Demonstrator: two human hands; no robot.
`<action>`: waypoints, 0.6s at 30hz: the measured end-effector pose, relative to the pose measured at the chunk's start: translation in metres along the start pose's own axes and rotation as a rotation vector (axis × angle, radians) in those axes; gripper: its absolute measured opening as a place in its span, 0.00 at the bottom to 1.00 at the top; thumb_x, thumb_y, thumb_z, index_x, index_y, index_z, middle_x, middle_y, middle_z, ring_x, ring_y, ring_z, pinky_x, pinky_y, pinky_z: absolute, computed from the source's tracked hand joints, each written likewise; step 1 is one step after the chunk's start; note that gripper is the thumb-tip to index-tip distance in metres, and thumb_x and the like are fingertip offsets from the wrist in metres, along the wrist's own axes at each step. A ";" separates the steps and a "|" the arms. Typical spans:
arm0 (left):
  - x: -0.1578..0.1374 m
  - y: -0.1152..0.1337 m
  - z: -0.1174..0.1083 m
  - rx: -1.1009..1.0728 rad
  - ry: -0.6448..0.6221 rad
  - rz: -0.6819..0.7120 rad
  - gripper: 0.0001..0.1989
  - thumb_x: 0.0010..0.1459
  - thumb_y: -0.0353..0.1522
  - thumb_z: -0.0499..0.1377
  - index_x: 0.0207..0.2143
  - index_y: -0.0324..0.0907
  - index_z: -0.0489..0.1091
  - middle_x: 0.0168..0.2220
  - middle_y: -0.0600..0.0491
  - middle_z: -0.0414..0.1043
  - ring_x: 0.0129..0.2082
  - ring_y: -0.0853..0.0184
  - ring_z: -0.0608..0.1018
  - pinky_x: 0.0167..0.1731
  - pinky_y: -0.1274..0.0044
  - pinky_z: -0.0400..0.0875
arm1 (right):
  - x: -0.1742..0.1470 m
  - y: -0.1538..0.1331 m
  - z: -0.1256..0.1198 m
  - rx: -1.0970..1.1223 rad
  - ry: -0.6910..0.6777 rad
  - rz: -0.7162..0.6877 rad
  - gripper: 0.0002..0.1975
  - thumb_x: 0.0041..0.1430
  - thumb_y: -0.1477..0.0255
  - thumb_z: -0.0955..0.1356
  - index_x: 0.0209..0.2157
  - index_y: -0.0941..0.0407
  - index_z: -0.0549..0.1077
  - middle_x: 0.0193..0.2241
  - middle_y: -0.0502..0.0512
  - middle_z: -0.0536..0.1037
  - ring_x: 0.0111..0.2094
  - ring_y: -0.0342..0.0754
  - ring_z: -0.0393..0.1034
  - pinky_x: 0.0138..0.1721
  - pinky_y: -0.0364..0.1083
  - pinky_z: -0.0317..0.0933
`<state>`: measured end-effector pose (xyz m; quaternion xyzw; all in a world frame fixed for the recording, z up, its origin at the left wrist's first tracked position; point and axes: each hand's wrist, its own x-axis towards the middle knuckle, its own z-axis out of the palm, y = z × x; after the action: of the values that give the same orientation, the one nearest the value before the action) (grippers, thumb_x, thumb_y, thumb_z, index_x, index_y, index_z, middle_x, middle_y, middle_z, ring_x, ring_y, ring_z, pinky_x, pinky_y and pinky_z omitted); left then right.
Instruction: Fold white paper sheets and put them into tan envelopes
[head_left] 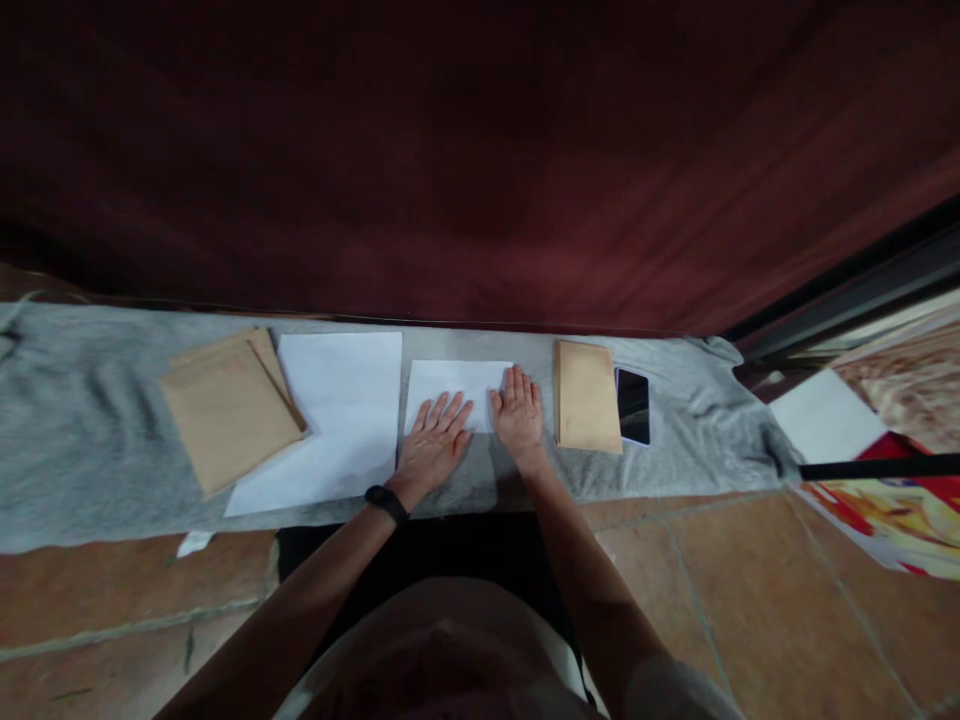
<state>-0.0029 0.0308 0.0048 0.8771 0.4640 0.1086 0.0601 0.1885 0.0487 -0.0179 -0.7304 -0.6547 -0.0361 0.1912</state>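
Head view: small white paper (457, 377) at the middle of a grey cloth (90, 430), lying flat, long side left to right. Left hand (435, 440) palm down on its near left part, fingers spread, pressed flat, gripping nothing; black wristband (387, 504) on that wrist. Right hand (519, 412) palm down at its right end, fingers extended and close together, thumb out to the left, gripping nothing either. Left of the paper, just beside it: larger white sheet (352, 400), its left side partly under brown envelopes (229, 415), which lie askew, overlapping. Right of the right hand: neat stack of brown envelopes (587, 398), then a phone (634, 405), dark screen up, right beside the stack. Dark red panel (480, 200) along the far side; tiled floor (750, 580) on the near side.
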 end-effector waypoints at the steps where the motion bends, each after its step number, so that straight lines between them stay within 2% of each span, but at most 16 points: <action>1: -0.002 0.001 -0.001 0.007 -0.008 0.007 0.27 0.71 0.39 0.45 0.70 0.44 0.56 0.72 0.50 0.52 0.73 0.55 0.52 0.71 0.57 0.45 | 0.000 0.000 0.000 -0.003 -0.001 -0.001 0.31 0.75 0.62 0.56 0.69 0.68 0.56 0.68 0.72 0.59 0.68 0.61 0.54 0.67 0.61 0.49; 9: -0.009 0.002 -0.002 0.027 0.025 -0.012 0.30 0.71 0.41 0.46 0.70 0.36 0.54 0.72 0.44 0.50 0.73 0.55 0.53 0.71 0.58 0.44 | 0.000 0.001 -0.002 0.000 0.006 -0.009 0.30 0.75 0.63 0.56 0.69 0.68 0.56 0.67 0.73 0.60 0.68 0.61 0.55 0.66 0.62 0.50; 14: -0.009 0.005 -0.001 0.027 0.031 -0.015 0.30 0.70 0.40 0.47 0.70 0.37 0.55 0.72 0.43 0.51 0.72 0.55 0.53 0.71 0.57 0.44 | -0.003 -0.013 -0.013 0.049 0.035 0.010 0.29 0.75 0.66 0.53 0.69 0.69 0.55 0.68 0.73 0.59 0.69 0.61 0.53 0.67 0.62 0.49; 18: -0.009 0.004 -0.002 0.040 0.015 -0.006 0.29 0.68 0.39 0.49 0.68 0.36 0.58 0.72 0.42 0.51 0.72 0.53 0.53 0.70 0.57 0.45 | -0.018 -0.039 -0.021 0.136 -0.103 -0.172 0.28 0.76 0.66 0.53 0.70 0.65 0.54 0.71 0.65 0.54 0.72 0.54 0.47 0.70 0.57 0.46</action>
<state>-0.0052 0.0209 0.0067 0.8760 0.4690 0.1057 0.0393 0.1526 0.0281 0.0047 -0.6576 -0.7250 0.0294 0.2027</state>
